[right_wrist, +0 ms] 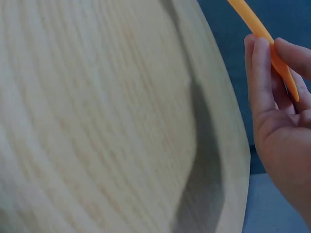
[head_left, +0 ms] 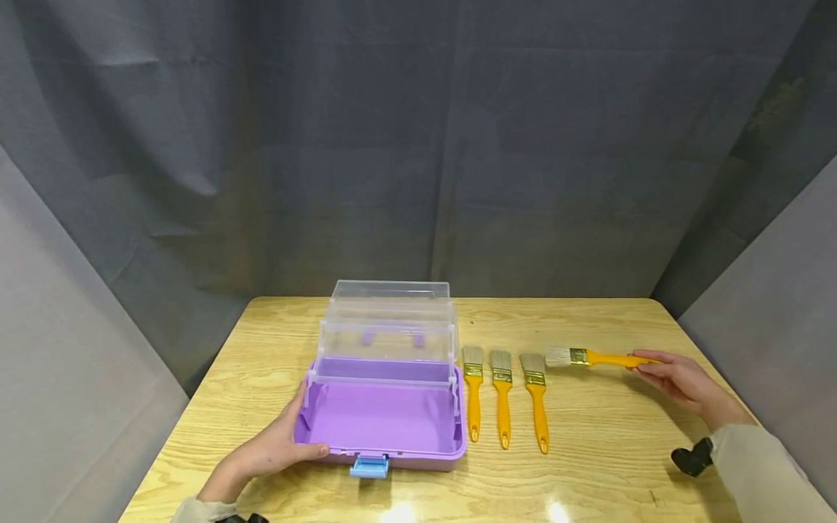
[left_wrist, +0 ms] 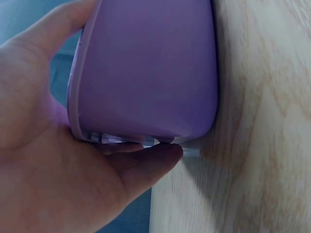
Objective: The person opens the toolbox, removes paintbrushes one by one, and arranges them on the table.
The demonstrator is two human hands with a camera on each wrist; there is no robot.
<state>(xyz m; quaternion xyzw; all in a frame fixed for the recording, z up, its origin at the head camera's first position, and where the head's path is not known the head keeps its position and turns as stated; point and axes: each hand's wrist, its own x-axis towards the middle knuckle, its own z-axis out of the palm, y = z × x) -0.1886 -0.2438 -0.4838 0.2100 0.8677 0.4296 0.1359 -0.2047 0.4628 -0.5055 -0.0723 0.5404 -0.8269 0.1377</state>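
Note:
A purple storage box point(head_left: 386, 415) stands with its lid up, clear trays point(head_left: 389, 341) raised at the back and a blue latch point(head_left: 370, 467) hanging in front. My left hand point(head_left: 271, 444) grips its left end; the left wrist view shows the thumb over the rim and fingers round the far corner of the box point(left_wrist: 150, 68). On the right, my right hand point(head_left: 686, 386) pinches a paintbrush point(head_left: 608, 359) by the end of its orange handle, bristles pointing left. The right wrist view has thumb and fingertips on that handle point(right_wrist: 252, 22).
Three more paintbrushes, a left one point(head_left: 474, 396), a middle one point(head_left: 502, 399) and a right one point(head_left: 536, 403), lie side by side right of the box, bristles away from me. A dark curtain point(head_left: 451, 160) hangs behind the wooden table point(head_left: 621, 450), with pale panels at both sides.

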